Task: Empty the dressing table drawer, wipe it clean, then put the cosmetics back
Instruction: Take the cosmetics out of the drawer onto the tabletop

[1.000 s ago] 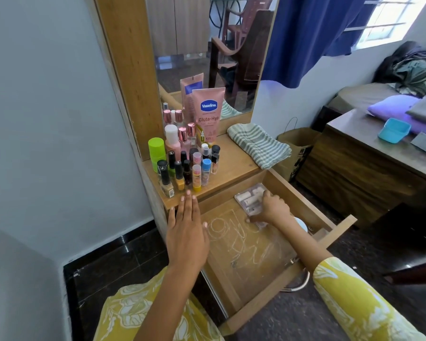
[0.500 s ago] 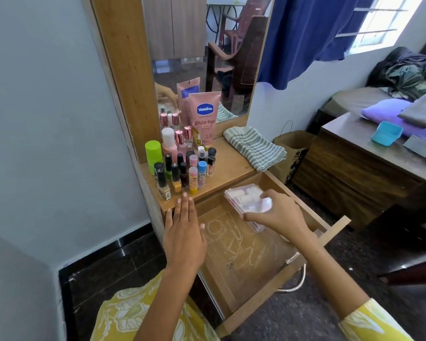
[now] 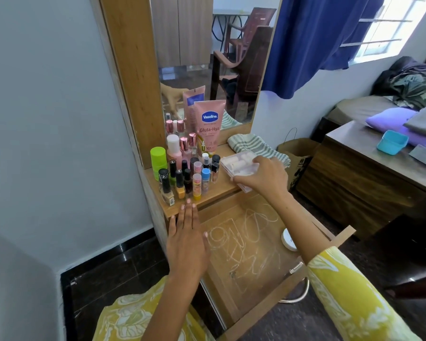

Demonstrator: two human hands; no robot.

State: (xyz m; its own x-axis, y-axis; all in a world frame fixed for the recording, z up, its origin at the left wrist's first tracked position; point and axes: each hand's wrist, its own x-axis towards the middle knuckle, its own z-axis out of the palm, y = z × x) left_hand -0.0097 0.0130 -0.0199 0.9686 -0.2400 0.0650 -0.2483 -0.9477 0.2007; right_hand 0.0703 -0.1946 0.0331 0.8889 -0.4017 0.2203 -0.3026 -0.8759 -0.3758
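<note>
Here, the open wooden drawer (image 3: 261,286) of the dressing table served as the landmark. Above its left rear corner, on the tabletop, stood a cluster of cosmetics: a lime-green capped cylinder (image 3: 158,159), small nail-polish bottles (image 3: 180,184) and, behind them, a pink Vaseline tube (image 3: 209,127) leaning at the mirror (image 3: 214,57). At the drawer's left edge the left hand (image 3: 186,239) lay flat, fingers straight and together, fingertips reaching the front lip of the tabletop. On the drawer's bare floor were pale chalk-like scribbles (image 3: 241,239). Above the drawer's back edge the right hand (image 3: 265,175) gripped a clear plastic box of small white items (image 3: 237,166), fingers curled around its near side, holding it over the tabletop beside the bottles. Behind the box lay a folded green-striped cloth (image 3: 253,146). Near the drawer's right wall sat a round white compact (image 3: 288,238).
</note>
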